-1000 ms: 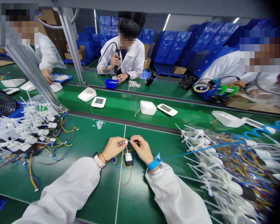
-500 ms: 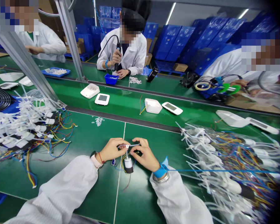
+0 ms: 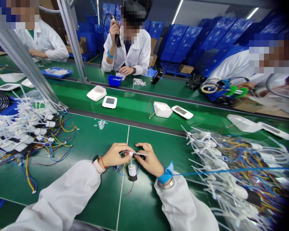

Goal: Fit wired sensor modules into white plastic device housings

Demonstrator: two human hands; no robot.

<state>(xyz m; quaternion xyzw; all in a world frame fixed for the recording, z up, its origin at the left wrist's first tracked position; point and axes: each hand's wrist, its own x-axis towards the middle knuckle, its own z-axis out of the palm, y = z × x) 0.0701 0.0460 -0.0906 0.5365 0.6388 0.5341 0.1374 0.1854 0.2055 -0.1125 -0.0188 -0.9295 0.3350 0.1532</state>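
Note:
In the head view, my left hand (image 3: 116,156) pinches a small white tee connector (image 3: 131,153) and the thin clear tubing by it between thumb and fingertips. My right hand (image 3: 150,161) has its fingers curled around the tube arm (image 3: 140,154) that points right. Below the connector, a short tube leads down to a small white-and-black cylindrical motor or pump (image 3: 132,172), which is upright. Its thin coloured wires trail around it, with a small blue-and-white plug partly hidden under my left hand.
Piles of similar tubed parts with wires lie left (image 3: 26,128) and right (image 3: 236,179). Small clear rings (image 3: 101,124) are scattered ahead. White housings (image 3: 162,109) and screen panels (image 3: 110,102) sit on the green conveyor (image 3: 135,101). Co-workers sit beyond; one holds a black power tool (image 3: 117,37).
My right hand has closed in on the right tube arm. The pump sits slightly lower in view. The housings on the conveyor have shifted right, and the co-worker opposite has raised the tool.

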